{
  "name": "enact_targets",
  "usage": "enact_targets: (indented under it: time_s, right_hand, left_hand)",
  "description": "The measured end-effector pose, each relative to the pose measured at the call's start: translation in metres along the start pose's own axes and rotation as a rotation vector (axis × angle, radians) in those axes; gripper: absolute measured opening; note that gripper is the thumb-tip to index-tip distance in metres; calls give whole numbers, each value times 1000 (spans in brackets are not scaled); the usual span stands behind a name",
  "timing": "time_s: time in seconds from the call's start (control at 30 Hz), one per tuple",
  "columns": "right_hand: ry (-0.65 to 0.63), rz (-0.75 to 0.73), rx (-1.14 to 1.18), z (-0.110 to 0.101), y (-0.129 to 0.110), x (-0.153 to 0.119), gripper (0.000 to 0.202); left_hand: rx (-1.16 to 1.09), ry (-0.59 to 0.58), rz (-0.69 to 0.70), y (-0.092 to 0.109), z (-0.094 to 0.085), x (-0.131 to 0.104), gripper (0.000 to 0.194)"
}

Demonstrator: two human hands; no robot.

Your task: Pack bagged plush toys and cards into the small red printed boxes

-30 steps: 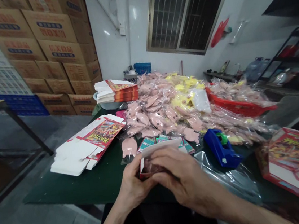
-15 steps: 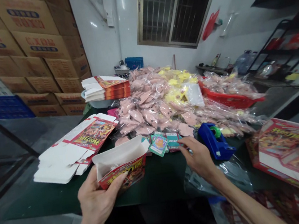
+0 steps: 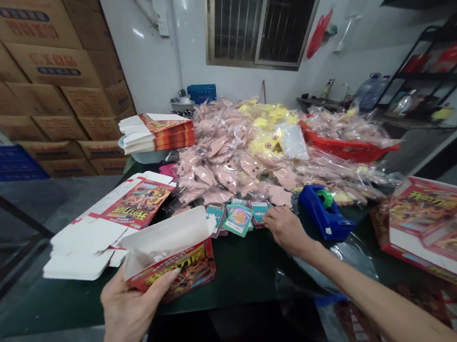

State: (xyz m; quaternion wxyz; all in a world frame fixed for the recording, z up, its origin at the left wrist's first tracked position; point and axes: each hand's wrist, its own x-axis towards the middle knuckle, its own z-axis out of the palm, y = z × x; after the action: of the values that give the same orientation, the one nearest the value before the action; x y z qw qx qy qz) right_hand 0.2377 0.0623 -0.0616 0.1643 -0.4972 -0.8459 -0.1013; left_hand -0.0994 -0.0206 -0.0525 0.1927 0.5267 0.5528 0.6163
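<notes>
My left hand [image 3: 131,308] grips a red printed cardboard box [image 3: 194,267], thumb on its front. The box's top is open toward me, and something clear like plastic shows inside. Three small stacks of cards lie on the table just beyond it: a left stack [image 3: 215,217], a middle stack [image 3: 239,218] and a right stack [image 3: 259,210]. At the right stack's edge, my right hand [image 3: 288,230] has its fingers closed on a card; the fingertips are partly hidden. A blue tape dispenser [image 3: 327,214] with green tape stands right of this hand.
Bagged pink toys [image 3: 229,173] and yellow ones are heaped behind the cards. Flattened boxes [image 3: 90,235] lie at left, with more stacked cartons [image 3: 174,133] behind. A red basket [image 3: 342,148] stands at back right. A large printed box [image 3: 439,228] sits at right.
My right hand's fingers have drawn together at the right card stack. My left hand and the box have moved left and slightly down. The whole view has shifted a little.
</notes>
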Motion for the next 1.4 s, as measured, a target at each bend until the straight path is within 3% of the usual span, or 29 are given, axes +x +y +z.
enact_targets:
  time_s: [0.2, 0.5, 0.63, 0.73, 0.87, 0.97, 1.07, 1.23, 1.4]
  right_hand:
    - [52, 25, 19, 7, -10, -9, 24]
    - [-132, -69, 276, -12, 24, 19, 13]
    - [-218, -98, 288, -18, 25, 27, 22]
    - [-210, -73, 210, -23, 19, 26, 27]
    - [-91, 35, 28, -34, 8, 17, 19]
    - [14, 120, -80, -46, -1, 15, 34]
    - [82, 51, -213, -53, -17, 22, 38]
    - [-1, -175, -244, -40, -57, 37, 17]
    - [-109, -158, -175, -22, -69, 44, 31]
  left_hand:
    - [-17, 155, -67, -4, 2, -5, 26]
    - [-218, 15, -184, -13, -4, 1, 22]
    - [-326, 23, -243, -11, -3, 5, 23]
    - [-355, 55, -251, -8, -2, 6, 22]
    - [-303, 97, -218, -10, -2, 3, 22]
    - [-244, 102, -172, -10, -1, 0, 20]
    - [-188, 94, -122, -9, -1, -1, 19]
    - [-171, 113, -95, -9, -1, -2, 19]
    - [-244, 109, -124, -11, -2, -1, 20]
